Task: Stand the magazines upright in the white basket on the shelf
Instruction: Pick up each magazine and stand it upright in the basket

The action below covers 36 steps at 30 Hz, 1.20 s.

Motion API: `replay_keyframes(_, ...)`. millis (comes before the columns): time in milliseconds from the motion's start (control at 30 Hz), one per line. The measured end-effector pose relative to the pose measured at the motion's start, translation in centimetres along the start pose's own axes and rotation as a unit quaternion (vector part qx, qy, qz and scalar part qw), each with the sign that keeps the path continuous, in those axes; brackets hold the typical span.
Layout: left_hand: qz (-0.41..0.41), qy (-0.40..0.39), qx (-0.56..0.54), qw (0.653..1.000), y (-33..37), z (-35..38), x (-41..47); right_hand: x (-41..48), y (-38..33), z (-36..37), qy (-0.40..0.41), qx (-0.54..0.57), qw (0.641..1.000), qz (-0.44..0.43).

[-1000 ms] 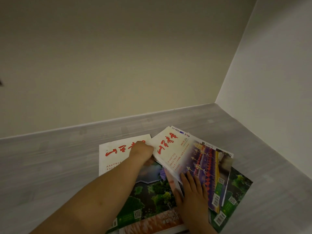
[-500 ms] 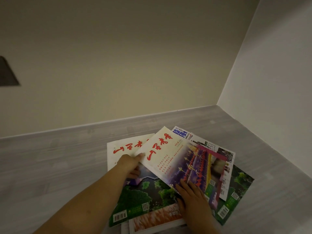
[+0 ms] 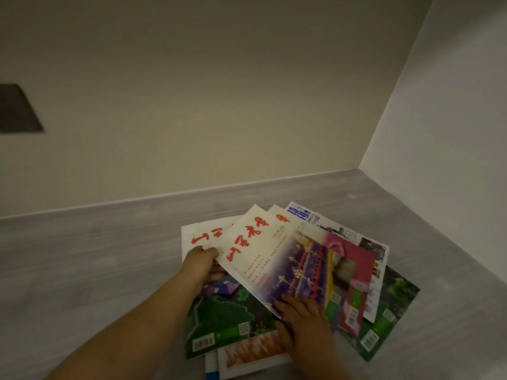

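Head view: grey wood-grain surface [image 3: 82,270] running into a room corner, with a beige back wall [image 3: 205,105] beyond the magazine pile [image 3: 395,305] and a white side wall [image 3: 452,133] right of it. Dark panel [image 3: 16,109] on the back wall, far left of the pile.

Pile lies flat and fanned out on the surface, near the corner. Top magazine [image 3: 274,259], cream cover with red title, sits across the pile's middle with its left edge raised. Left hand [image 3: 200,263] pinches that left edge, thumb on top and fingers under. Right hand [image 3: 304,319] has fingers together, laid flat on the near corner of the same cover. A green cover [image 3: 227,316] lies under the pile's near left, a blue-titled one [image 3: 299,215] at the far edge.

Versus 0.5 s ago: the top magazine has shifted left, baring much more of the pink cover [image 3: 354,267] beneath it, and the corner of a second red-titled copy [image 3: 282,218] now shows behind it. Both hands are roughly where they were.
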<state>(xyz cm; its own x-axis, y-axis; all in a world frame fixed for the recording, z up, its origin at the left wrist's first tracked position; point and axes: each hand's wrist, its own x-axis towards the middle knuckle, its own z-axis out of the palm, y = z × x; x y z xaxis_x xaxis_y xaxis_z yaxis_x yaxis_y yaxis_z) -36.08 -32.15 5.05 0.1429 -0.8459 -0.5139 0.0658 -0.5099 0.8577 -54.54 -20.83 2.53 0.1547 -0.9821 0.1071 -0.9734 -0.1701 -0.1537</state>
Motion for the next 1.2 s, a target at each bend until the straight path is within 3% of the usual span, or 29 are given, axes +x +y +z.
replay_keyframes(167, 0.044, 0.078, -0.046, 0.995, 0.6, -5.1, -1.6, 1.0, -4.9, 0.2, -0.036, -0.011, 0.997, -0.064)
replay_keyframes(333, 0.105, 0.107, -0.008, 0.989, 2.0, -10.8, -3.0, 2.7, -10.1, 1.3, -0.092, 0.125, 0.980, -0.128)
replay_keyframes(533, 0.237, 0.074, 0.009, 0.969, 4.8, -18.6, -6.1, 6.5, -16.7, 1.3, -0.039, 0.214, 0.976, -0.033)
replay_keyframes(733, 0.399, 0.054, 0.054, 0.914, 8.3, -28.1, -10.9, 10.5, -24.0, -1.9, 0.068, 0.440, 0.888, 0.114)
replay_keyframes(900, 0.458, 0.074, 0.080, 0.882, 9.9, -36.8, -13.6, 14.3, -30.9, -3.8, -0.014, 0.580, 0.810, 0.086)
replay_keyframes(1100, 0.494, 0.170, 0.053, 0.851, 9.4, -47.0, -15.3, 17.5, -41.5, -5.1, -0.008, 0.531, 0.847, 0.016)
replay_keyframes(1200, 0.518, 0.226, 0.037, 0.824, 9.7, -50.9, -16.3, 18.4, -47.0, -6.1, 0.027, 0.536, 0.844, -0.008)
